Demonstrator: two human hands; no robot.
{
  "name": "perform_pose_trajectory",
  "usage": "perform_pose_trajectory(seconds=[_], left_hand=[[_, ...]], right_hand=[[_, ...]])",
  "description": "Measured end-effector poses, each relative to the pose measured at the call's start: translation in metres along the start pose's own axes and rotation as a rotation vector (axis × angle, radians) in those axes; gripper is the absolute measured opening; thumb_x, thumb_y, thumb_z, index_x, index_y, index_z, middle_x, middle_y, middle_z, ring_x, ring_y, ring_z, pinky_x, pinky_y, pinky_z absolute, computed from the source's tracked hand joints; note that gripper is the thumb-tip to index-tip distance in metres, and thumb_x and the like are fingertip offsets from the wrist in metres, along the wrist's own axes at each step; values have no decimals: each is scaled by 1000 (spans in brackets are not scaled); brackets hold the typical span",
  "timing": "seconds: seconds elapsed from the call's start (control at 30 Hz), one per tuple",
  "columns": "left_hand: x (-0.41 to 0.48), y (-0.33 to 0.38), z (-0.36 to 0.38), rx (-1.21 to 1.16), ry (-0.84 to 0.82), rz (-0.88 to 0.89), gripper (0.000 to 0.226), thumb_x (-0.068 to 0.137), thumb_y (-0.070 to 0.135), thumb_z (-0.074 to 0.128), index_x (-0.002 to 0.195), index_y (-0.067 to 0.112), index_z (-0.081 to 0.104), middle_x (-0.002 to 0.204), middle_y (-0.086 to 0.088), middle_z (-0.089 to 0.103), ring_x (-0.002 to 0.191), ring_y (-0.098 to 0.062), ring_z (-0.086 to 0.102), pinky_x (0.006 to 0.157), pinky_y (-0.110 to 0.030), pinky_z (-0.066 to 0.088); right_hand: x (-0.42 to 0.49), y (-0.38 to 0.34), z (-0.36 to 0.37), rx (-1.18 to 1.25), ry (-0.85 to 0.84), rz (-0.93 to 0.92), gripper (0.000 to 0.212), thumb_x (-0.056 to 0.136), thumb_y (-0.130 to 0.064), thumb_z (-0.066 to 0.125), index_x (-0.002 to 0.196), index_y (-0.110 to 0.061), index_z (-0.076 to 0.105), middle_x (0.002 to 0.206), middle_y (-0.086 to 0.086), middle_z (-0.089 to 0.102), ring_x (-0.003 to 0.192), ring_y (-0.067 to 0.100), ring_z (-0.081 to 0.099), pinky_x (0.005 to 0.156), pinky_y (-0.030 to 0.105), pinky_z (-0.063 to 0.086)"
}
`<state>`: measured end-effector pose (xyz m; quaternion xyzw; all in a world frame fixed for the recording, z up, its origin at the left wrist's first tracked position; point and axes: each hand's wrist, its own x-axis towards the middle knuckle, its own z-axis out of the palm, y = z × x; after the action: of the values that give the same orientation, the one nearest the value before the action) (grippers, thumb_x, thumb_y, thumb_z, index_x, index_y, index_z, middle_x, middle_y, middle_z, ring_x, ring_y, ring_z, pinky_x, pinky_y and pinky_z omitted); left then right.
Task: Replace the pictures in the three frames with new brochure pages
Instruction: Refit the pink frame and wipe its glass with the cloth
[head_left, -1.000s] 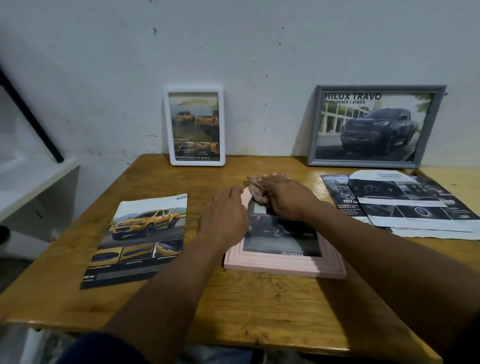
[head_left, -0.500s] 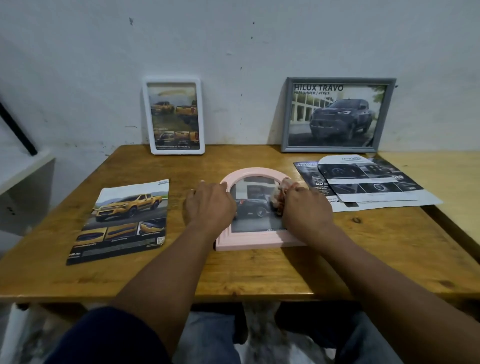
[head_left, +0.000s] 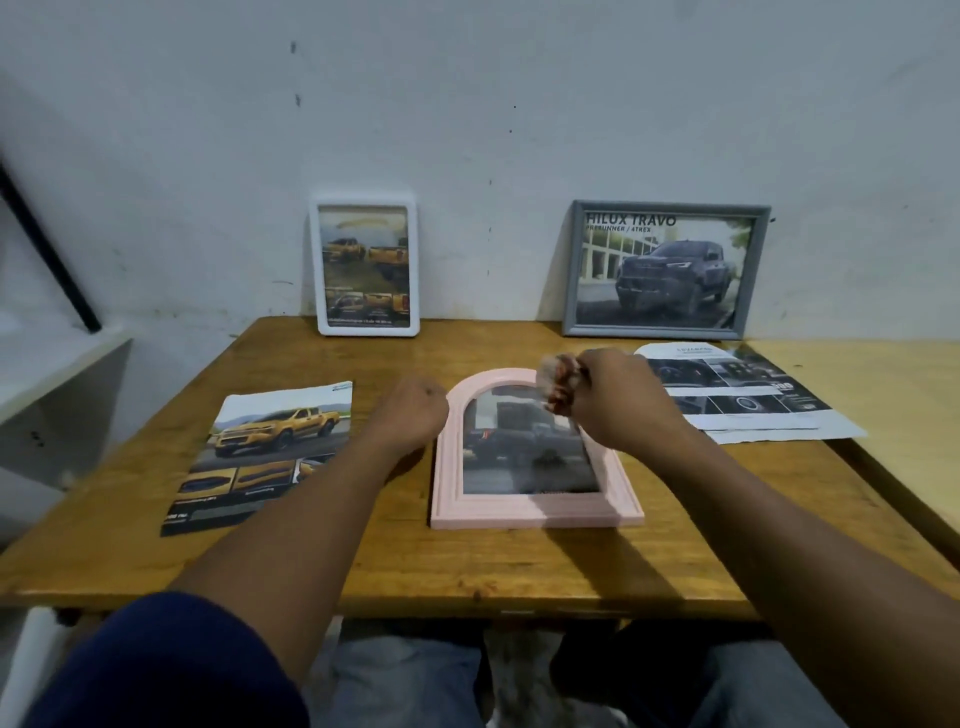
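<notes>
A pink arched frame lies flat on the wooden table, with a dark truck picture behind its glass. My left hand rests in a fist against the frame's left edge. My right hand hovers over the frame's upper right, closed on a small crumpled cloth. A white frame with yellow trucks and a grey frame with a dark Hilux picture lean on the wall at the back.
A yellow-truck brochure page lies left of the pink frame. More brochure pages lie at the right. A white shelf stands left of the table. My knees show below the front edge.
My right hand with the cloth moved from the top of the arch to the right side, then lifted toward the upper right. The camera pulled back and tilted down.
</notes>
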<state>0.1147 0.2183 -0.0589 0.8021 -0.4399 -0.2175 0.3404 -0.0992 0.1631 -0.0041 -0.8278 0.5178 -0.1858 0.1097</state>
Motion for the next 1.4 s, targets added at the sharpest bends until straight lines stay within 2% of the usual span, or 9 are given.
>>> perform_pose_trajectory(seconds=[0.1,0.17,0.27,0.47,0.57,0.7,0.97,1.13,1.4], left_hand=[[17,-1,-24,-133,-92,-90,34,104,14,48,135,17,61,132,-5,63,121,-24,59,107,-44,47],[29,-6,-34,-175,-112,-124,40,104,10,45,142,14,54,133,-7,63,122,-25,59,105,-41,48],[41,-10,-41,-342,-103,-184,38,108,13,34,140,12,54,112,-2,68,101,-18,65,78,-28,51],[48,-2,-31,-256,-165,-69,40,108,26,33,138,23,59,140,-1,58,127,-23,54,111,-46,44],[52,3,-16,-290,-286,-78,37,102,30,47,127,10,66,134,-18,64,119,-36,64,101,-46,53],[54,0,-9,-44,-324,-6,47,89,54,56,109,17,77,109,-11,75,100,-29,71,96,-53,55],[40,-1,11,302,-167,191,50,107,49,34,144,24,57,146,-9,55,124,-30,54,101,-39,42],[22,-12,26,619,-188,253,63,105,58,20,163,36,7,171,3,10,157,-30,4,124,-55,4],[24,-13,28,710,-141,288,65,103,64,14,162,37,7,170,3,14,157,-30,8,124,-54,7]], right_hand=[[34,-41,20,96,31,-98,2,89,-13,64,89,-15,63,91,7,65,86,27,61,75,35,50],[51,-61,49,104,-32,-134,13,88,-17,68,101,-18,65,100,3,66,88,23,60,78,32,49],[55,-75,89,15,-198,-202,21,93,-31,62,113,-26,63,112,5,65,102,24,57,90,42,52],[35,-59,100,-14,-138,-344,26,96,-30,47,116,-21,61,116,9,65,109,31,55,86,42,45],[22,-53,101,58,-154,-385,28,96,-29,44,118,-23,60,120,7,64,112,30,53,91,45,46],[-1,-49,99,86,-143,-439,27,93,-30,43,108,-23,64,112,3,67,103,23,53,88,45,47],[-61,-24,69,40,-251,-600,44,91,-26,44,131,-23,62,134,-4,63,120,21,50,97,45,45],[-77,8,59,-10,-222,-704,45,87,-19,52,131,-19,64,135,-2,64,123,22,56,98,45,48],[-82,83,44,9,-129,-640,46,85,-13,68,130,-18,67,137,0,63,132,18,54,105,47,48]])
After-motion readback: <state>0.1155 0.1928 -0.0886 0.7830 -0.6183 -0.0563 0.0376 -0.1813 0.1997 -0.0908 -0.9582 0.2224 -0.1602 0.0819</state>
